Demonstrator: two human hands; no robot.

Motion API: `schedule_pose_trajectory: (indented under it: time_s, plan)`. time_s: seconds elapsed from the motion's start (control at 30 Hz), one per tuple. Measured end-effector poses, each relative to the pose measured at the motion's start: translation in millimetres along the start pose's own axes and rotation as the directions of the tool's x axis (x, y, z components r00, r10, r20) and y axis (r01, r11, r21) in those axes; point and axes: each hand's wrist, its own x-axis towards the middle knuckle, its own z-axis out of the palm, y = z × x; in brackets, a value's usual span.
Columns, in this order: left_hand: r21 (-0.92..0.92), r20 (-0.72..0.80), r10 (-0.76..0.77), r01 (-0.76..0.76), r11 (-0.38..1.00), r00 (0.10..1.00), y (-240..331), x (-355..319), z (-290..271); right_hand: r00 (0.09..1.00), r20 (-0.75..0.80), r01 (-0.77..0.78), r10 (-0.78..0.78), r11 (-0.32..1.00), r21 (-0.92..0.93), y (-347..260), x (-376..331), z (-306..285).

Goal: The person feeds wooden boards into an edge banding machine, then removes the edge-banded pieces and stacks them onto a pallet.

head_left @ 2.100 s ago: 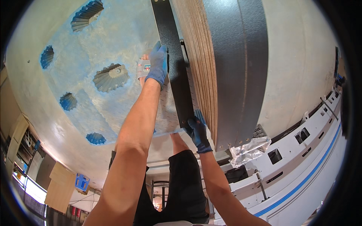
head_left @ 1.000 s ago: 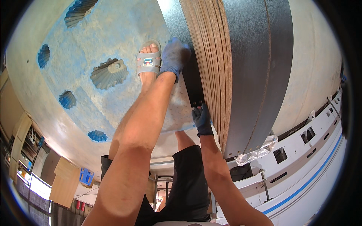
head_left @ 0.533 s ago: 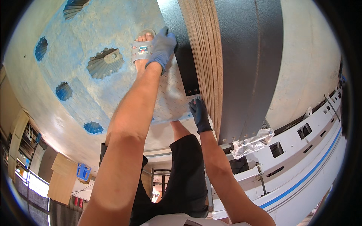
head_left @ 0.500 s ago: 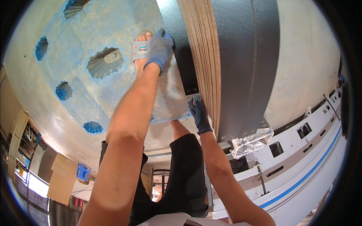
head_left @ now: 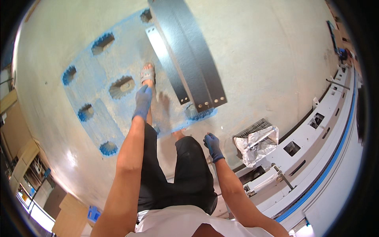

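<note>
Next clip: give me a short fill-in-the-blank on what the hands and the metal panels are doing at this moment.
1. Both hands, the left hand and the right hand, wear gloves coloured ____.
2. The grey metal panels lie flat on a blue ____.
3. Neither hand holds anything; the hand nearer the crumpled foil sheet is the ____ one.
4. The left foot wears a grey ____.

Missing words: blue; pallet; right; sandal

Crumpled plastic sheet [head_left: 257, 143]: seen right of the right hand.
Cardboard boxes [head_left: 17, 130]: seen far left of the left hand.
</note>
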Motion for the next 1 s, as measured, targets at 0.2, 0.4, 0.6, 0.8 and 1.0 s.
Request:
schedule_pose_trajectory:
  time_s: [0.2,0.4,0.6,0.8,1.0]
  plan:
    - [-0.407,-0.082,-0.142,0.097,0.908,0.986,63.5,-86.1,-112.7,0.989,-0.036,0.148,-0.144,0.98,0.131,-2.0,-60.3,-49.2]
    - [-0.586,-0.031,-0.306,0.231,0.777,0.951,73.7,-135.1,-169.8,0.969,-0.148,0.225,-0.198,0.955,0.193,40.3,-113.2,-96.2]
    - [-0.238,0.23,-0.372,0.423,0.875,0.899,-0.9,-162.3,-188.1,0.967,-0.187,0.237,-0.173,0.882,0.407,111.9,-169.3,-101.0]
    - [0.06,0.547,-0.442,0.493,0.868,0.711,-54.1,-207.3,-209.0,0.905,-0.396,0.307,-0.153,0.88,0.362,204.2,-247.2,-64.0]
    - [0.004,0.578,-0.426,0.52,0.854,0.695,-98.4,-252.6,-256.2,0.666,-0.56,0.362,-0.494,0.869,-0.337,332.2,-297.7,-5.4]
